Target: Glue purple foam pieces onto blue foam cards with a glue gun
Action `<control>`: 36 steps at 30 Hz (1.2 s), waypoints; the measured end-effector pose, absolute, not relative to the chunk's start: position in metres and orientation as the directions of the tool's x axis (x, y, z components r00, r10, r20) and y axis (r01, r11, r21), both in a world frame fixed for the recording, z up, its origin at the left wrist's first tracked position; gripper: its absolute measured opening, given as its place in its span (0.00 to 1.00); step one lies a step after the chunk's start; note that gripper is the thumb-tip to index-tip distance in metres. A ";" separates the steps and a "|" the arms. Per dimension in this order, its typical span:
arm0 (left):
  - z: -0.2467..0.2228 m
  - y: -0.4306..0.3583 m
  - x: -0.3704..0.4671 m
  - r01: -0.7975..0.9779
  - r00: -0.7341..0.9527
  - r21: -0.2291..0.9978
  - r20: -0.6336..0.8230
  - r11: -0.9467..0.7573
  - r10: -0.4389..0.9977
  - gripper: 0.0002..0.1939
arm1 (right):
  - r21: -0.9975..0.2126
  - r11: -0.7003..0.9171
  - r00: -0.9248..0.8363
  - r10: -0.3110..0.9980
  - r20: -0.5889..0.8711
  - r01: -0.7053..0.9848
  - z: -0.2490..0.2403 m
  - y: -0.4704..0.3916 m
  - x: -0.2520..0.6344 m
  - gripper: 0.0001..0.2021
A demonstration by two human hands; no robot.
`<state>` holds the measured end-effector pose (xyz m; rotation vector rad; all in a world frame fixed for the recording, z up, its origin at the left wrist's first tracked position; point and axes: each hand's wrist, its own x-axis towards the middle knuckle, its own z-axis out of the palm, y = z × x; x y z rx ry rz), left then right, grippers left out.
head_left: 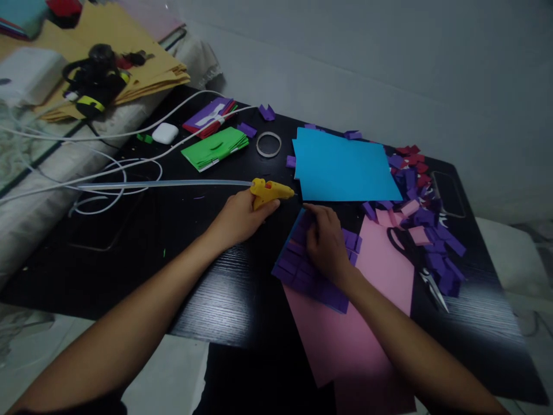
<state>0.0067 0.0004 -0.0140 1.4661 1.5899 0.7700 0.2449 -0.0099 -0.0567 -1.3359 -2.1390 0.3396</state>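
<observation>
Left hand (242, 219) clasps glue gun (273, 193); scissors (428, 281) and scraps (425, 217) clutter the right.
Right hand (326, 242) hides some purple card (298, 271); cannot tell its grip.

From my remote screen I see a dark sleeve (82, 406) high on the left arm (129, 334). Both hands (328, 242) are bare.

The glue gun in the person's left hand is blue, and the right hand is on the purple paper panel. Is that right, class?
Not quite. The head view shows that the glue gun in the left hand is yellow, not blue; the right hand is on the purple paper panel.
</observation>
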 end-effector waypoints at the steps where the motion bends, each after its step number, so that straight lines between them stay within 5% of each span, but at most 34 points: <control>1: -0.014 0.000 0.007 0.501 0.014 0.856 -0.152 0.125 0.988 0.16 | -0.501 0.464 -0.326 0.881 0.342 0.730 -0.056 -0.010 0.245 0.28; 15: -0.004 -0.005 0.015 0.709 0.061 0.699 -0.195 0.095 0.979 0.26 | -0.550 0.462 -0.295 0.882 0.368 0.696 -0.051 -0.011 0.246 0.24; 36: 0.001 -0.002 0.021 0.815 0.106 0.577 -0.236 0.052 0.966 0.27 | -0.614 0.463 -0.213 0.874 0.437 0.640 -0.052 -0.011 0.241 0.15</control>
